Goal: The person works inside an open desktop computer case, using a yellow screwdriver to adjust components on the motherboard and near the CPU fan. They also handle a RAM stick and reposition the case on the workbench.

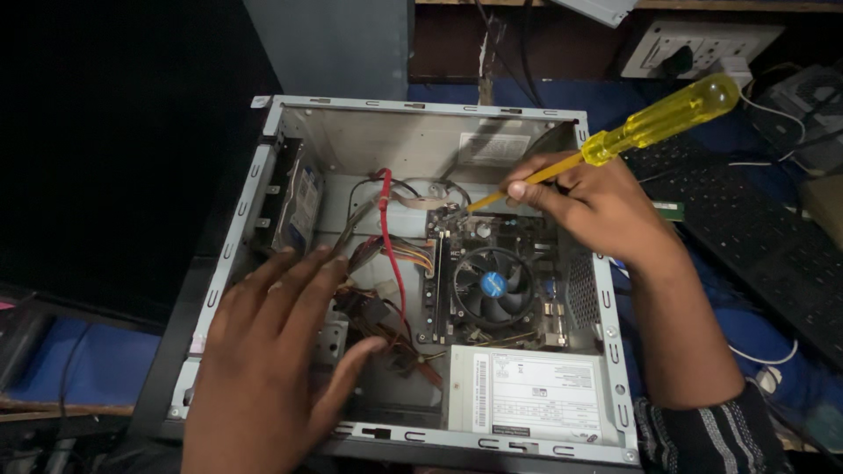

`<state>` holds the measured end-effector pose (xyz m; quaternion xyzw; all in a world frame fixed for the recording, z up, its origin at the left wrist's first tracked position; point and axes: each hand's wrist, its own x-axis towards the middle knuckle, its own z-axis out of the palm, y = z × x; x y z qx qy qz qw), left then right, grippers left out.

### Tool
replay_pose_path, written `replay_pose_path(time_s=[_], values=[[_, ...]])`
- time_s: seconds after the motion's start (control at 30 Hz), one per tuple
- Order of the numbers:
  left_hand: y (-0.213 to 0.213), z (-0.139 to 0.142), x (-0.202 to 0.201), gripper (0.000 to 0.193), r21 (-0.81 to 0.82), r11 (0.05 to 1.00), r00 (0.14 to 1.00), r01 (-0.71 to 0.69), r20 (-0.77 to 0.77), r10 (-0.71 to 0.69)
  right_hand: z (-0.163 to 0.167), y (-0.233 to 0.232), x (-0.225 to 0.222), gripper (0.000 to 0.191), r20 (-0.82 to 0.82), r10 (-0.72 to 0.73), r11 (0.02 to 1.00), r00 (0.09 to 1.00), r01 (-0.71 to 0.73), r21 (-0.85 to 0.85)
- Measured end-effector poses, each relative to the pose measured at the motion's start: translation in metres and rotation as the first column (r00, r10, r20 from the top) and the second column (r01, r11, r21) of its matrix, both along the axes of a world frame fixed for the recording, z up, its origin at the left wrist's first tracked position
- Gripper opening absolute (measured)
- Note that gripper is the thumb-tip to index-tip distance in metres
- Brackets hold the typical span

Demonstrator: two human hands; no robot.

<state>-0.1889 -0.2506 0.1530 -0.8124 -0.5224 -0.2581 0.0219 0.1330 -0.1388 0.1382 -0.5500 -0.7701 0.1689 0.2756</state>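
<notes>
The right hand [606, 206] is pinching a yellow screwdriver [615, 140], its tip touching the motherboard [492, 272]'s far corner. The left hand [263, 360] is resting spread on the open computer case [421, 110]. Probably a mounting screw; steady turning is needed.

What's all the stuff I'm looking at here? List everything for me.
Computer case: one, grey metal, open, centre.
Motherboard: one, dark, inside case.
Cooling fan: one, black with blue hub, on motherboard.
Power supply: one, grey box, case's near corner.
Hard drive: one, silver, left bay.
Red cable: one, among mixed wires.
Screwdriver: one, yellow handle, tip at the motherboard's corner.
Keyboard: one, black, right.
Wall socket: one, white, top right.
Left hand: spread flat over case's left edge.
Right hand: holds screwdriver.
</notes>
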Motion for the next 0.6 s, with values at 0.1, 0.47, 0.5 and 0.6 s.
replay_pose_path(time_s=[0.1, 0.47, 0.5, 0.6], values=[[-0.0004, 0.0014, -0.0002, 0.068, 0.005, 1.0, 1.0, 0.001, 0.005, -0.001, -0.0003, 0.0021, 0.0023, 0.023, 0.004, 0.044, 0.996, 0.999, -0.044, 0.072], [-0.0019, 0.0041, -0.0032, 0.069, -0.01, 1.0, 1.0, -0.012, 0.005, 0.012, -0.0039, 0.0035, 0.0034, 0.019, 0.025, 0.121, 0.975, 0.992, -0.124, 0.184], [-0.0019, 0.0043, -0.0034, 0.069, -0.012, 1.0, 1.0, -0.015, 0.001, 0.015, -0.0033, 0.0029, 0.0025, 0.02, 0.008, 0.114, 0.98, 0.994, -0.113, 0.163], [-0.002, 0.0053, -0.004, 0.069, -0.008, 1.0, 1.0, -0.015, 0.004, 0.015, -0.0006, 0.0018, -0.0004, 0.021, -0.01, 0.093, 0.989, 0.996, -0.091, 0.119]])
